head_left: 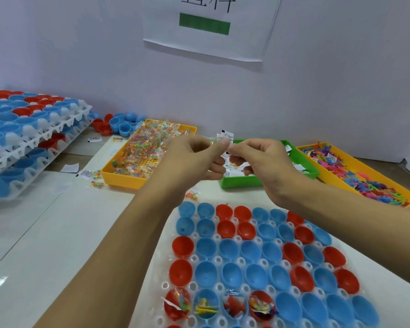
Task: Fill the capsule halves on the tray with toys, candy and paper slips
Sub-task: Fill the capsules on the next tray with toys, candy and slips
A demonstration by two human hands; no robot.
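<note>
A white perforated tray [149, 304] in front of me holds rows of red and blue capsule halves [251, 250]. In the near row, several halves [234, 306] hold toys, candy packets and a slip; the others look empty. My left hand [194, 159] and my right hand [265, 159] meet above the tray's far edge, both pinching a bunch of small white paper slips [225, 136]. More slips show between the fingers. Behind the hands lies the green bin of slips [301, 159].
A yellow bin of candy packets [145, 150] sits left of the green one, a yellow bin of small plastic toys [357, 176] at the right. Stacked trays of capsule halves [26, 131] stand at far left, loose halves [118, 124] by the wall, and stray packets and slips [90, 174] on the table.
</note>
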